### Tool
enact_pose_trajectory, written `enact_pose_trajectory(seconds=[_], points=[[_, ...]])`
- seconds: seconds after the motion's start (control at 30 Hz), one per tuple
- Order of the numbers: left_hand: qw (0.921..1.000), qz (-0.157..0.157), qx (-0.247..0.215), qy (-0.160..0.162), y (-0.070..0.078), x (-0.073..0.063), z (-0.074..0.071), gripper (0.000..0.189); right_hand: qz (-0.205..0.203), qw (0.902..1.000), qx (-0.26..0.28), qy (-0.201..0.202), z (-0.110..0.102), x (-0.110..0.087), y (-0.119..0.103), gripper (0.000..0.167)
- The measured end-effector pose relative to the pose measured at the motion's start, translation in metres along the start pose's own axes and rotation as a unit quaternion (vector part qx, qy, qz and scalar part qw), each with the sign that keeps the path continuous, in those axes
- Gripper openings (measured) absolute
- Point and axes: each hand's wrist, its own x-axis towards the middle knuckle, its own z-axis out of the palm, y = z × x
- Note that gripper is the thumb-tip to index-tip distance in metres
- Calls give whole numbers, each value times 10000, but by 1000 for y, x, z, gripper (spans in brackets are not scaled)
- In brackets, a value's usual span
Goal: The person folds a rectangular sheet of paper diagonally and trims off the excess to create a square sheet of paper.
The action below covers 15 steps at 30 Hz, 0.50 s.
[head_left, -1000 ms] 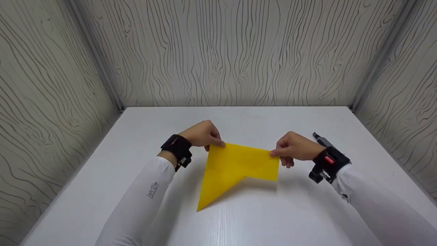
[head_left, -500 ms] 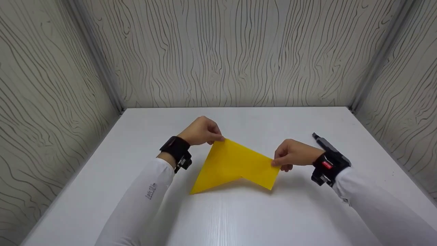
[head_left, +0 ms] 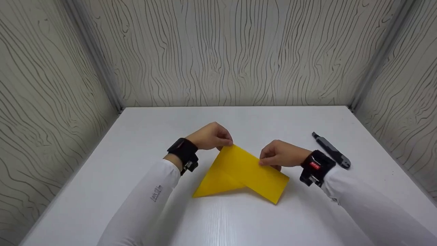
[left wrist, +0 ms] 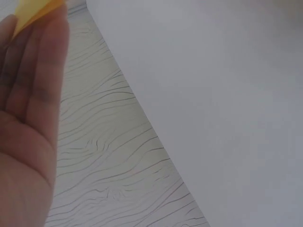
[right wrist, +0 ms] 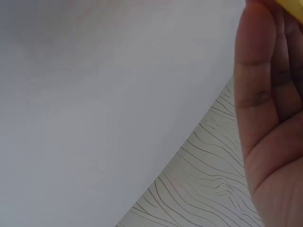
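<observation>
A folded sheet of yellow paper (head_left: 239,172) is held between both hands over the white table. It has a pointed flap at the lower left and a squared end at the lower right. My left hand (head_left: 213,136) pinches its top corner between thumb and fingers. Along the upper right edge, my right hand (head_left: 281,153) pinches the paper, with a stretch of it extending past the fingers. The left wrist view shows a bit of the yellow paper (left wrist: 38,12) at the left fingertips; in the right wrist view a sliver of paper (right wrist: 293,8) shows by the right fingers.
A grey and black utility knife (head_left: 331,150) lies on the white table (head_left: 218,225), just beyond the right wrist. Wood-grain panels (head_left: 218,51) enclose the table at the back and both sides.
The right hand has shifted left along the paper's upper edge, away from the right corner. The paper has tilted, its right end lower. Moving left, the right wrist uncovers more of the utility knife.
</observation>
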Motion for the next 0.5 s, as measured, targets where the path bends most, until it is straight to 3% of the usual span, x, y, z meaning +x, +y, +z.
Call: enact_pose_trajectory(seconds=[0.1,0.23,0.5], points=[[9999,64,133,-33,4,3,6,18,-148,9999,23,-2,2,3,-4,21],[9993,14,308,216,6,6,11,19,-335,9992,9,208,2,4,-6,22],[9961,-224,681,506,2,6,14,25,-222,9986,305,367,7,3,1,22]])
